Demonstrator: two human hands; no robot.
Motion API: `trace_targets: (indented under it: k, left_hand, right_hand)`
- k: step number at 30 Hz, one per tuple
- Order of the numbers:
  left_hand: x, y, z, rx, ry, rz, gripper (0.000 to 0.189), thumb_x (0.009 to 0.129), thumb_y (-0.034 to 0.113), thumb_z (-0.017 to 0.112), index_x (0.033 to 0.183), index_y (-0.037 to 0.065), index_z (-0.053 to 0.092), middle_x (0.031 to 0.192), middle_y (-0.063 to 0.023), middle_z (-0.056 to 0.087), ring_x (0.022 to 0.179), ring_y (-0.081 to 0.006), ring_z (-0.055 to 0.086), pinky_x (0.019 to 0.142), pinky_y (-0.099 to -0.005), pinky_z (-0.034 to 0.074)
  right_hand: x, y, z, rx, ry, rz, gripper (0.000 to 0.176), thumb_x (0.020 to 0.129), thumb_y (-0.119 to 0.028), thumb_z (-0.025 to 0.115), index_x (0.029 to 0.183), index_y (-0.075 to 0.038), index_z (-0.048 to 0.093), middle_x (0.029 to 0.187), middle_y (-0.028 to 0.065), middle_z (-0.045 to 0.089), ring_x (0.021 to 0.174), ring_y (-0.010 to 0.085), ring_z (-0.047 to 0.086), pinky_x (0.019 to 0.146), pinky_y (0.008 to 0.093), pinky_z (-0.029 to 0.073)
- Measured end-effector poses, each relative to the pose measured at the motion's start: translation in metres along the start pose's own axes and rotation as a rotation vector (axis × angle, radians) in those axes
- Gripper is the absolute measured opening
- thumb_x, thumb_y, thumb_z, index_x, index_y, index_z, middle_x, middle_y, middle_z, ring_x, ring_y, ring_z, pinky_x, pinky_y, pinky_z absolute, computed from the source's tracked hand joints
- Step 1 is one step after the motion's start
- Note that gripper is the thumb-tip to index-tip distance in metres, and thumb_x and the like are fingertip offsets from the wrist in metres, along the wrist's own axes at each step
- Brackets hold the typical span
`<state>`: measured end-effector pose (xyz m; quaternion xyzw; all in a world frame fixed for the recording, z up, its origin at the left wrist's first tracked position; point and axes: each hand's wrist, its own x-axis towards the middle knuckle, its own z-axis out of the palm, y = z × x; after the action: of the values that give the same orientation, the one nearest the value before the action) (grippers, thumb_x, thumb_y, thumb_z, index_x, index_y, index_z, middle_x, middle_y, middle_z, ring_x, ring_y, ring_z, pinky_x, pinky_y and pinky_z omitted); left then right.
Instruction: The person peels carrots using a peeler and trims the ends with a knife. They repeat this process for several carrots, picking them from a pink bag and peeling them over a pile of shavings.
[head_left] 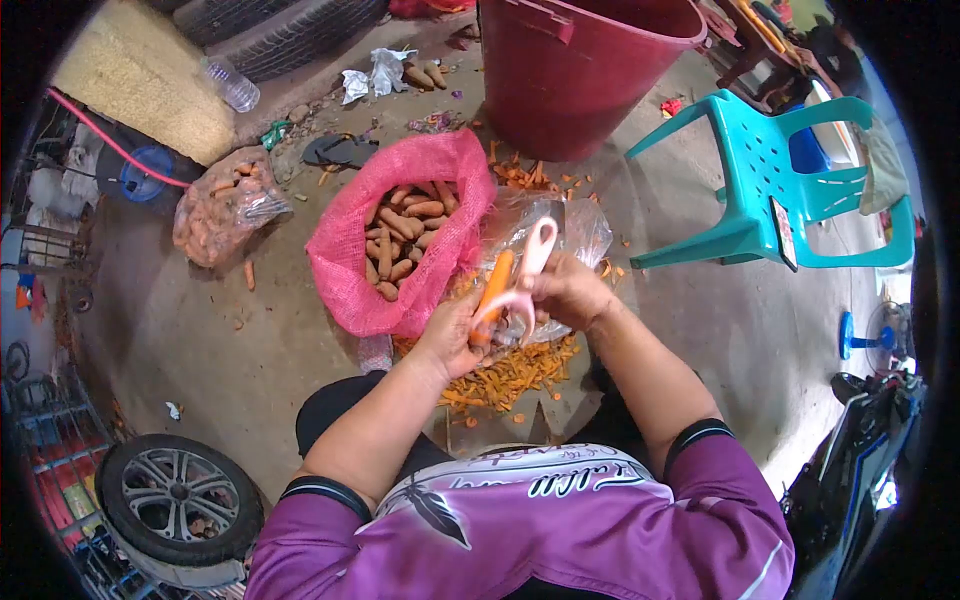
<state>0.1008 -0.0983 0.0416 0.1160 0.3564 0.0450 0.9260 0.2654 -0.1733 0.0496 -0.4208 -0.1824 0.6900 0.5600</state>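
Observation:
My left hand [455,335] is closed round the lower part of an orange carrot [496,284], which points up and away from me. A white-and-pink peeler [538,247] is gripped in my right hand [570,290]; its forked head lies across the carrot, though contact of the blade cannot be made out. Under both hands, orange peelings [515,380] are heaped on the floor. Just beyond my left hand stands an open pink mesh sack [345,240] of unpeeled carrots [402,228]. A clear plastic bag [585,232] lies behind my right hand, partly hidden by it.
A big red tub [585,85] stands beyond the sack. To the right is a turquoise plastic chair [745,170] with a phone [783,235] on it. A clear bag of carrots [225,210] sits at left, and a wheel [180,498] lies at lower left.

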Motion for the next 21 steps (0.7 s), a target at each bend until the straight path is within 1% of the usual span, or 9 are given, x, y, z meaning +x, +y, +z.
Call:
trace_targets:
  k: [4,6,8,10,13,16,17,19,21]
  left_hand:
    - [-0.001,-0.002,0.003,-0.084,0.086,0.026,0.032,0.086,0.034,0.042,0.101,0.007,0.050,0.080,-0.0077,0.055,0.069,-0.0178,0.055,0.056,-0.0279,0.045]
    - [0.011,-0.004,-0.021,-0.009,0.006,0.005,0.032,0.086,0.035,0.042,0.100,0.007,0.050,0.079,-0.0073,0.054,0.067,-0.0168,0.053,0.055,-0.0269,0.043]
    - [0.013,-0.005,-0.027,0.038,-0.055,-0.026,0.033,0.086,0.036,0.043,0.099,0.007,0.050,0.078,-0.0067,0.053,0.064,-0.0157,0.050,0.053,-0.0258,0.041]
    - [0.008,-0.006,-0.020,0.055,-0.094,-0.068,0.034,0.086,0.037,0.043,0.099,0.007,0.049,0.076,-0.0061,0.053,0.060,-0.0144,0.048,0.051,-0.0248,0.039]
    - [-0.001,-0.006,-0.004,0.049,-0.049,-0.024,0.035,0.086,0.039,0.042,0.099,0.007,0.049,0.074,-0.0058,0.052,0.057,-0.0131,0.046,0.050,-0.0235,0.038]
    - [0.005,-0.001,-0.018,-0.058,-0.231,-0.044,0.034,0.086,0.037,0.042,0.101,0.007,0.049,0.078,-0.0060,0.054,0.062,-0.0147,0.051,0.054,-0.0267,0.043]
    - [0.006,-0.002,-0.019,-0.054,-0.157,-0.041,0.034,0.086,0.037,0.043,0.101,0.007,0.049,0.080,-0.0061,0.055,0.065,-0.0153,0.052,0.056,-0.0280,0.044]
    - [0.007,-0.004,-0.016,-0.045,-0.010,-0.038,0.033,0.086,0.035,0.044,0.101,0.007,0.050,0.083,-0.0063,0.056,0.070,-0.0164,0.055,0.061,-0.0304,0.047]
    - [0.006,-0.004,-0.014,-0.053,-0.066,0.001,0.033,0.085,0.035,0.044,0.101,0.007,0.050,0.084,-0.0066,0.057,0.074,-0.0170,0.057,0.065,-0.0312,0.048]
  right_hand:
    - [0.007,0.017,-0.004,-0.045,0.022,-0.018,0.032,0.069,-0.016,0.068,0.093,-0.002,0.053,0.080,0.0067,0.059,0.070,0.0158,0.057,0.061,0.0275,0.046]
    - [0.012,0.013,-0.015,0.018,0.041,-0.061,0.031,0.070,-0.016,0.067,0.093,-0.002,0.053,0.079,0.0066,0.059,0.069,0.0157,0.056,0.061,0.0278,0.046]
    - [0.018,0.008,-0.036,0.014,0.150,-0.097,0.027,0.073,-0.016,0.064,0.090,-0.002,0.049,0.079,0.0062,0.055,0.071,0.0169,0.054,0.066,0.0290,0.045]
    - [0.028,0.001,-0.062,-0.009,0.381,-0.260,0.021,0.075,-0.015,0.060,0.090,-0.004,0.049,0.080,0.0054,0.055,0.072,0.0158,0.053,0.065,0.0280,0.044]
    - [0.023,-0.014,-0.068,0.148,0.624,-0.274,0.017,0.079,-0.010,0.055,0.092,0.000,0.050,0.079,0.0069,0.057,0.070,0.0151,0.056,0.060,0.0278,0.046]
    - [0.014,-0.010,-0.042,0.130,0.296,-0.238,0.019,0.077,-0.011,0.057,0.091,-0.001,0.050,0.080,0.0067,0.057,0.070,0.0156,0.056,0.060,0.0275,0.046]
    - [0.011,-0.005,-0.037,0.062,0.133,-0.163,0.023,0.074,-0.014,0.061,0.090,-0.002,0.050,0.081,0.0064,0.057,0.070,0.0161,0.056,0.059,0.0288,0.046]
    - [-0.001,-0.002,-0.002,0.031,0.039,-0.071,0.029,0.070,-0.014,0.066,0.091,-0.001,0.051,0.082,0.0063,0.058,0.071,0.0160,0.056,0.061,0.0287,0.047]
    - [-0.003,0.001,0.005,0.000,-0.012,-0.005,0.031,0.069,-0.014,0.068,0.092,-0.002,0.052,0.083,0.0061,0.058,0.072,0.0158,0.056,0.062,0.0285,0.047]
